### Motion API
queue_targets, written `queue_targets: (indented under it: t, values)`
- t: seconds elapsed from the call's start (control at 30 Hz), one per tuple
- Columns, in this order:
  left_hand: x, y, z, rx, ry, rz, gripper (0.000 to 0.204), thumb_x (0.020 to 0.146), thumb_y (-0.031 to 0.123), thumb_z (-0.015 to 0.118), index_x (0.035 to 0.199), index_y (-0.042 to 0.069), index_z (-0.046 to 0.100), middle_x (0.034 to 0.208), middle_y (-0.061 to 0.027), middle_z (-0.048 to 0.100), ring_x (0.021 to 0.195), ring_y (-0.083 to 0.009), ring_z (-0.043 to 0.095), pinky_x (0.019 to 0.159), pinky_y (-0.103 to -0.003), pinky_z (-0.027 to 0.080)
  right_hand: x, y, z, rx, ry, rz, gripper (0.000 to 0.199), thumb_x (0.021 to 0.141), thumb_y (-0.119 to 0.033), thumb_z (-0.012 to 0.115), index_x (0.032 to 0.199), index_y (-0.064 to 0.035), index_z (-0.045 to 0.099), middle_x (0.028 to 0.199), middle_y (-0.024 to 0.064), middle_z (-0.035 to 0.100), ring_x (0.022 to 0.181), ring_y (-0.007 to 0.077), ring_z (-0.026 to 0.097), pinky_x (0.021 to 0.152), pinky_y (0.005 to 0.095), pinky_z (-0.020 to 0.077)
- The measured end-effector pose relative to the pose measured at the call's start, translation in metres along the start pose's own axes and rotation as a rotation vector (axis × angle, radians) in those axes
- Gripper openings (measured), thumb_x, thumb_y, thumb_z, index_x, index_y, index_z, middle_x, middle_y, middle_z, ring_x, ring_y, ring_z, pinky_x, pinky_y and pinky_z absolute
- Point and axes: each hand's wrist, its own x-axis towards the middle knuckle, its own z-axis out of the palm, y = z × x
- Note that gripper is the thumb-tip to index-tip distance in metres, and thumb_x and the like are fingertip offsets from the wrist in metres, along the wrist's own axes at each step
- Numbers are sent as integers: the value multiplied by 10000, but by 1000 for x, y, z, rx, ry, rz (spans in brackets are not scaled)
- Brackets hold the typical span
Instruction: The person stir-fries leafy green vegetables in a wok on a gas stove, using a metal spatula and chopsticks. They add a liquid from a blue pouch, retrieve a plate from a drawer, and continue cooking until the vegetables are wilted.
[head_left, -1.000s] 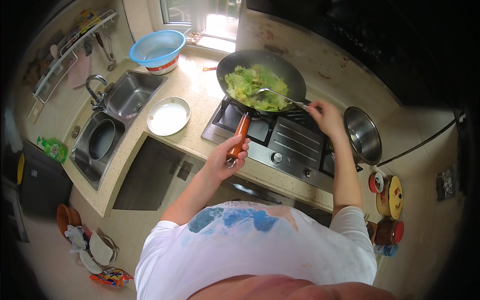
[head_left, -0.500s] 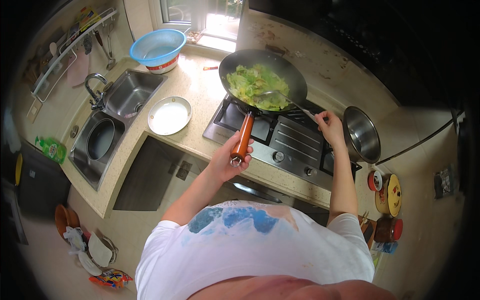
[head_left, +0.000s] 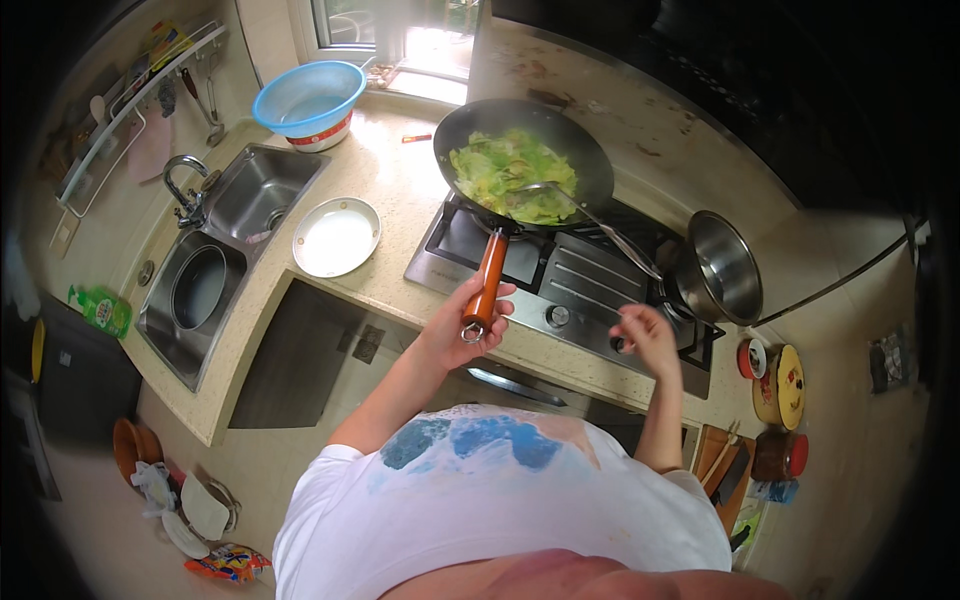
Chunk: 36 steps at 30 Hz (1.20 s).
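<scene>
My left hand [head_left: 465, 318] is wrapped round the orange-brown handle [head_left: 487, 275] of a dark wok [head_left: 598, 150]. Chopped green leafy vegetables [head_left: 510, 170] lie in the wok, with faint steam above. A metal cooking spatula [head_left: 622, 243] leans across the wok's right rim; its head is among the leaves and no hand holds it. At the front of the gas stove [head_left: 590, 290], my right hand [head_left: 650, 340] has its fingers curled at the right stove knob [head_left: 618, 345], partly covering it. The left stove knob [head_left: 557, 316] is in full view.
A steel pot [head_left: 725, 268] stands tilted on the stove's right side. Left of the stove are a white plate [head_left: 337, 237], a blue basin [head_left: 310, 100] and a double sink [head_left: 270, 190] holding a pan [head_left: 200, 287]. A cutting board [head_left: 722, 465] and jar [head_left: 780, 455] sit at right.
My right hand has let go of the spatula and moved down to the right stove knob. The spatula handle now rests lower, toward the steel pot. My left hand keeps the wok handle.
</scene>
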Motion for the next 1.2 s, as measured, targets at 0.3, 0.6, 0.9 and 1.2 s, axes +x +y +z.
queue_targets:
  t: [0.3,0.6,0.9,1.2]
  values:
    - [3,-10,27,-39,149,50,256,899,260,558,1016,44,488,749,-7,538,582,-96,504,493,-208,434,-41,65,58,-24,-429,190,199,866,-136,620,1006,2,592,782,66,660,663,97,605,542,228,479]
    - [-3,-14,8,32,66,35,484,941,495,408,1043,43,549,751,-37,571,603,-152,547,517,-235,448,-49,82,105,-185,-514,162,213,838,-188,657,979,-34,614,763,40,660,619,99,588,535,253,472]
    - [-34,-18,-73,-178,168,9,344,941,378,475,998,47,552,744,-43,598,650,-145,574,577,-259,490,-69,81,137,-311,-554,251,220,812,-204,689,952,-43,633,786,67,671,685,132,607,612,279,477]
    - [-87,-41,-116,-273,325,107,292,933,323,494,923,56,612,719,-49,623,597,-161,571,555,-277,487,-91,94,127,-356,-513,207,212,817,-207,683,975,-69,649,799,75,671,735,139,616,634,280,479]
